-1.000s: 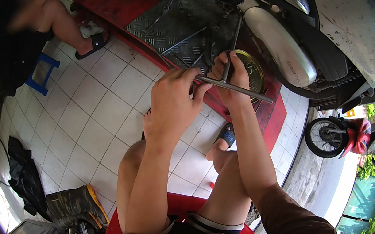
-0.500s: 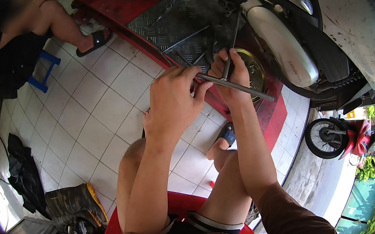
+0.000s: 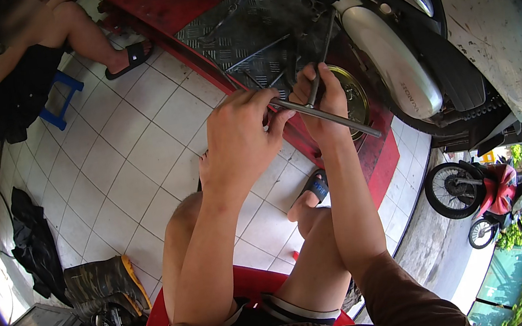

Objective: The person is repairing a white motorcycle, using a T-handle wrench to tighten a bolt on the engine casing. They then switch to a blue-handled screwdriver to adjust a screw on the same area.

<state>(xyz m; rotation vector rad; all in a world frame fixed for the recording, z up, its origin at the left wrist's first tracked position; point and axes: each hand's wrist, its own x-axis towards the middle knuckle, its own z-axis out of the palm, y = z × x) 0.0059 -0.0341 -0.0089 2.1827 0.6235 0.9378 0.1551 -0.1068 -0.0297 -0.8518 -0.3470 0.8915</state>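
My left hand (image 3: 239, 141) is closed on one end of the steel crossbar of a T-handle wrench (image 3: 349, 123); the bar reaches right, past my right wrist. My right hand (image 3: 326, 103) wraps round the wrench's shaft just above the crossbar. The shaft runs up toward a motorcycle (image 3: 393, 66) with a silver exhaust, where its tip is hard to make out. Behind my right hand is a round gold-rimmed tray (image 3: 359, 91) with small items in it. A red work platform (image 3: 381, 173) with a black textured metal top lies beneath.
A co-worker's leg (image 3: 93, 40) and a blue stool (image 3: 61, 100) are at the upper left. A black cloth (image 3: 35, 252) and camouflage boots (image 3: 106, 289) lie on the left. I sit on a red chair (image 3: 246, 274). A red motorbike (image 3: 495, 188) stands outside on the right.
Both my hands and the wrench have risen very slightly, with the same grip. The co-worker's arm at the upper left has shifted a little.
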